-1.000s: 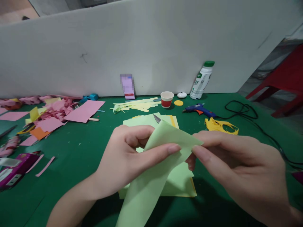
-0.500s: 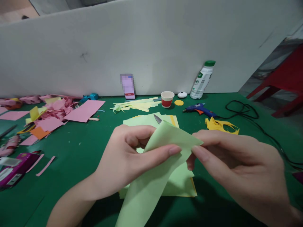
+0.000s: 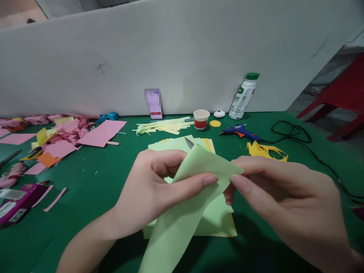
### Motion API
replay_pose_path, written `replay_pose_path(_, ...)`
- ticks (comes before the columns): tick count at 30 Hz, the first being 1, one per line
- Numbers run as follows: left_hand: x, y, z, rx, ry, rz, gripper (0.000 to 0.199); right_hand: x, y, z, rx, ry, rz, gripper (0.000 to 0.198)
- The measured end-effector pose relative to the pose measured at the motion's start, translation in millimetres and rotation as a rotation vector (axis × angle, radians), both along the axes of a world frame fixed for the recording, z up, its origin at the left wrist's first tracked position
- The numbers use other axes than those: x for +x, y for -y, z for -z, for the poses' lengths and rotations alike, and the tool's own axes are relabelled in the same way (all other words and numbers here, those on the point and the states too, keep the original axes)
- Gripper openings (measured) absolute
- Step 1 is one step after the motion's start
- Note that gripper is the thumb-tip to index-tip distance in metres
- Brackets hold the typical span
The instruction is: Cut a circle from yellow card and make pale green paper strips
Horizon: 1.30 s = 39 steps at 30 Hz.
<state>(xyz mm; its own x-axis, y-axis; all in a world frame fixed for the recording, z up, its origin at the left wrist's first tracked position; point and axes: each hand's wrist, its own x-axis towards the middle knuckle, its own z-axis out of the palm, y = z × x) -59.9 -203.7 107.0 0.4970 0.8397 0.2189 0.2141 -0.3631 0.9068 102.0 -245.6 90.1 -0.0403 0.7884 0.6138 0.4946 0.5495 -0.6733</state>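
- A pale green, smooth sheet of paper (image 3: 176, 235) is raised above the landmark, a loose stack of pale green and yellow paper sheets (image 3: 212, 227) on the green-topped table (image 3: 85, 216); its upper part is bent over and narrows to a point at the right.
- The left hand (image 3: 155, 189), over the stack's left side, is closed lightly on the sheet, thumb flat in front and fingers mostly hidden behind.
- The right hand (image 3: 287, 197), right of the stack, pinches the pointed corner between thumb and forefinger, with the palm loosely curled.
- For a neat bend, the 2 layers should probably be lined up at the corner before pressing; the left thumb could then press outward from the held part.
- A light pinch seems wise, since thin paper creases easily.
- A grey pointed metal blade (image 3: 189, 143) shows at the stack's far part, behind the sheet; whether a finger touches it I cannot tell, so fingertips are best held clear.
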Motion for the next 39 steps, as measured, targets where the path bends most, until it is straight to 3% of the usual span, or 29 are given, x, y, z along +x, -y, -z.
replay_pose_path(11,0,-1,0.0,-0.046,0.002,-0.003,0.018,1,1,2,-0.022,-0.007,-0.013,0.018)
replay_pose_path(16,1,-2,1.0,-0.173,0.028,0.009,0.015,3,-2,4,-0.058,-0.042,-0.02,0.018)
replay_pose_path(21,-2,-15,9.6,-0.225,0.048,-0.007,0.022,8,-8,3,-0.246,-0.188,-0.014,0.022)
replay_pose_path(27,-5,-35,19.8,-0.153,0.011,-0.042,0.023,20,-28,11,-0.495,-0.343,-0.177,0.024)
replay_pose_path(36,-2,-42,22.3,-0.171,-0.199,0.1,0.033,35,-44,10,-0.804,0.04,-0.411,0.031)
replay_pose_path(39,-1,-41,20.1,-0.19,-0.232,0.143,0.038,34,-40,7,-0.835,0.036,-0.414,0.033)
